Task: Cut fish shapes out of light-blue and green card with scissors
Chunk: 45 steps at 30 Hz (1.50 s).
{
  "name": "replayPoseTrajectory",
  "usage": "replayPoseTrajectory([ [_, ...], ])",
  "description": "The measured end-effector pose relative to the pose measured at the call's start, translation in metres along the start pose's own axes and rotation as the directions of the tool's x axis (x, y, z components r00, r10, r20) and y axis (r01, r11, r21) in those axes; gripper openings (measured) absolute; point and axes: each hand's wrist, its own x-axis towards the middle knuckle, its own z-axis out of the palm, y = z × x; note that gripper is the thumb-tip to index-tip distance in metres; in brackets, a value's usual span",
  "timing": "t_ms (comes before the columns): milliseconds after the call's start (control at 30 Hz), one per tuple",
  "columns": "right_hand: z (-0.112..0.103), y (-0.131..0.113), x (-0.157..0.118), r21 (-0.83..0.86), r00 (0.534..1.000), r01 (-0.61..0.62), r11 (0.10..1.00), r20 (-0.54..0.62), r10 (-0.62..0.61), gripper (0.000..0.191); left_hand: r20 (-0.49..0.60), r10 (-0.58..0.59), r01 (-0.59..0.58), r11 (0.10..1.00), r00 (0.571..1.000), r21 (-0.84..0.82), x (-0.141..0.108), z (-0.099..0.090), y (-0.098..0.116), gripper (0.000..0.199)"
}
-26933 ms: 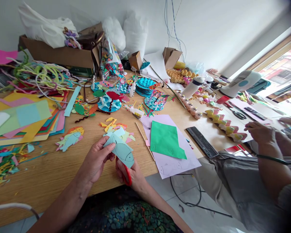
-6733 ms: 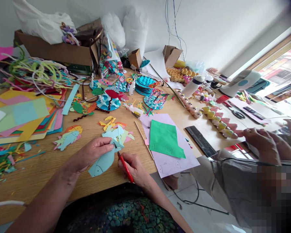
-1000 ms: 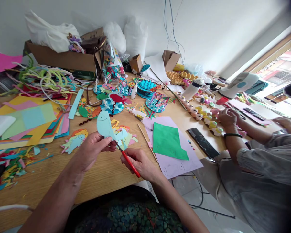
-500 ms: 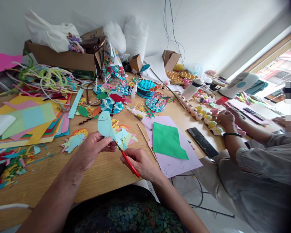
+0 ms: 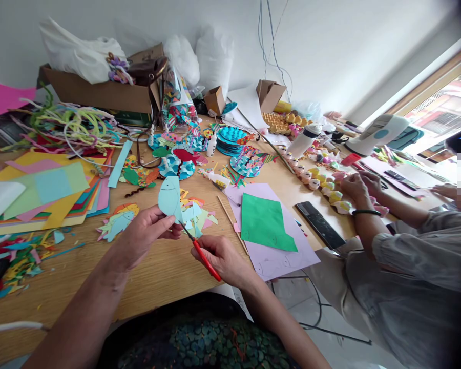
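Note:
Between the fingers of my left hand [image 5: 155,225] is a light blue paper fish [image 5: 169,197], its rounded head up and a drawn eye and mouth line on it. My right hand [image 5: 219,256] grips red-handled scissors [image 5: 205,259], whose blades meet the lower right of the fish near its tail. Behind the fish lies a heap of coloured paper scraps [image 5: 197,215]. A pile of cut paper fish [image 5: 121,220] rests left of my left hand. To the right, a green paper sheet [image 5: 267,223] lies on a lilac sheet [image 5: 309,256] with pencilled fish outlines.
Stacked coloured paper [image 5: 61,189] and small offcuts [image 5: 30,261] cover the left side. A wooden stick [image 5: 230,220], a glue bottle [image 5: 217,178] and a black phone [image 5: 319,224] lie ahead and right. At far right, a co-worker's hands [image 5: 359,187] work beside egg-carton pieces [image 5: 330,195].
The paper fish has shifted slightly right and turned a little in my left hand. The scissors stay at its tail end. The co-worker's hands have moved slightly.

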Motion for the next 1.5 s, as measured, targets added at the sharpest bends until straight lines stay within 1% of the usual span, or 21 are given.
replayPoseTrajectory([
  [167, 0.0014, 0.0018, 0.0005, 0.064, 1.0, 0.013, 0.998, 0.014, -0.014, 0.042, 0.018, -0.004, 0.004, 1.0, 1.0, 0.023, -0.0023, -0.0002, 0.0017, 0.014],
  [333, 0.0007, 0.0004, -0.0004, 0.082, 1.0, -0.002, 0.997, 0.029, -0.001, 0.045, 0.049, -0.016, 0.014, 0.999, 0.999, 0.038, -0.0031, -0.0012, 0.0008, 0.013],
  [500, 0.0006, 0.0012, -0.0006, 0.085, 0.999, -0.014, 0.996, 0.031, 0.011, 0.038, 0.074, -0.021, 0.017, 0.998, 0.997, 0.056, -0.0018, -0.0014, -0.0006, 0.013],
  [633, 0.0, 0.0032, -0.0007, 0.056, 1.0, 0.006, 0.998, 0.021, -0.007, 0.034, 0.096, -0.014, 0.008, 0.998, 0.995, 0.066, -0.0004, -0.0019, -0.0018, 0.013],
  [833, -0.0018, 0.0061, -0.002, -0.001, 1.0, 0.027, 1.0, -0.005, -0.027, 0.036, 0.091, -0.015, 0.009, 0.997, 0.996, 0.071, 0.0019, -0.0015, -0.0034, 0.016],
  [1000, -0.0015, 0.0084, -0.0023, -0.017, 0.999, 0.038, 0.999, -0.014, -0.038, 0.04, 0.067, -0.008, 0.002, 0.996, 0.998, 0.092, 0.0029, -0.0006, -0.0001, 0.018],
  [1167, -0.0005, 0.0092, -0.0019, -0.011, 0.999, 0.037, 0.999, -0.014, -0.037, 0.037, 0.037, 0.009, -0.014, 0.989, 0.999, 0.147, 0.0023, -0.0016, 0.0033, 0.016],
  [1500, 0.0009, 0.0088, -0.0014, 0.032, 1.0, 0.013, 0.999, 0.009, -0.014, 0.036, 0.096, -0.001, -0.011, 0.991, 0.995, 0.132, -0.0002, -0.0041, 0.0005, 0.014],
])
